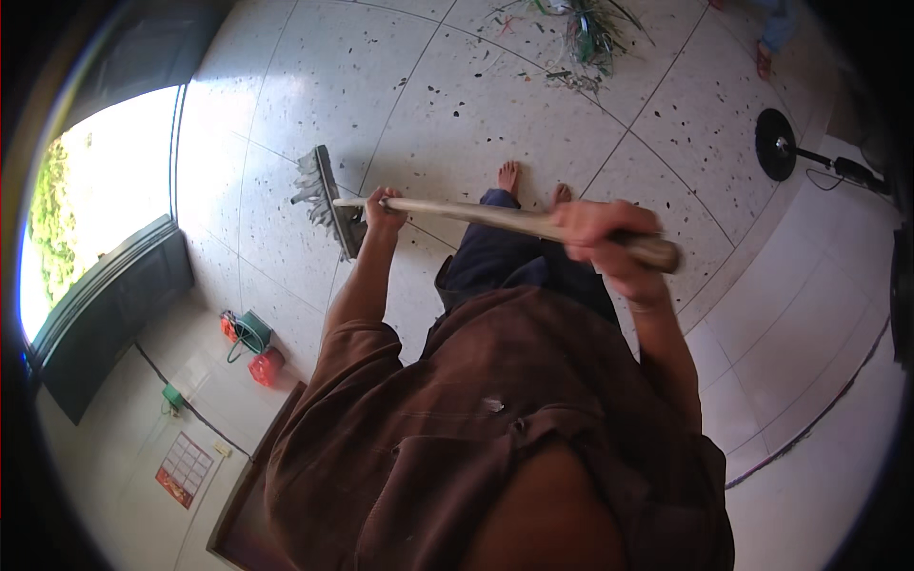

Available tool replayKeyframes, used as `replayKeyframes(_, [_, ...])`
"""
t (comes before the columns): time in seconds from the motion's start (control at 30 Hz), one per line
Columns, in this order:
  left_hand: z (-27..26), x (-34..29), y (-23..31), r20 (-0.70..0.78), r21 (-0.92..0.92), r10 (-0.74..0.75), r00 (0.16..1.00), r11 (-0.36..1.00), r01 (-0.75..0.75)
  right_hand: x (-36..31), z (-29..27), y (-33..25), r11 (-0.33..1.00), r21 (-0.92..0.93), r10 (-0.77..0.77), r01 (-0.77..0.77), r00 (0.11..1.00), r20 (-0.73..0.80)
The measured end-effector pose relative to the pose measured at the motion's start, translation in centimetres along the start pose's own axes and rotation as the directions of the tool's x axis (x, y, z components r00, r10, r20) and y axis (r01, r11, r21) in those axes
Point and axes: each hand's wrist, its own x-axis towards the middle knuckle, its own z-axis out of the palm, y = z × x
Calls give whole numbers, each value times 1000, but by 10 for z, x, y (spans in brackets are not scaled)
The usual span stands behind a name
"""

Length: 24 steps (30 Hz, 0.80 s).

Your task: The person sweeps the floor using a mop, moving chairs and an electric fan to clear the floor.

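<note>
A mop with a long wooden handle (476, 211) crosses in front of my body from left to right. Its dark bar and ragged grey strands (319, 205) are at the left end; whether they touch the floor I cannot tell. My left hand (386, 209) is closed around the handle close to the mop head. Toward the thick right end, my right hand (614, 243) wraps the handle, slightly smeared by motion. Both my bare feet stand on the tiles beyond the handle.
A heap of green leaves and stalks (592, 38) lies on the speckled tiled floor (495, 105) ahead. Another person's leg (776, 33) shows at the far right. A black round-based stand (776, 145) is at right, an open doorway (105, 181) at left, with green and red containers (253, 333) nearby.
</note>
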Motion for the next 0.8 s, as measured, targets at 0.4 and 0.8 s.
replayKeyframes(0.4, [63, 50, -143, 152, 139, -261, 953, 961, 241, 42, 6, -58, 929, -367, 57, 46, 963, 264])
replayKeyframes(0.8, [244, -76, -349, 391, 16, -354, 849, 926, 378, -8, -154, -254, 845, -379, -237, 376, 900, 365])
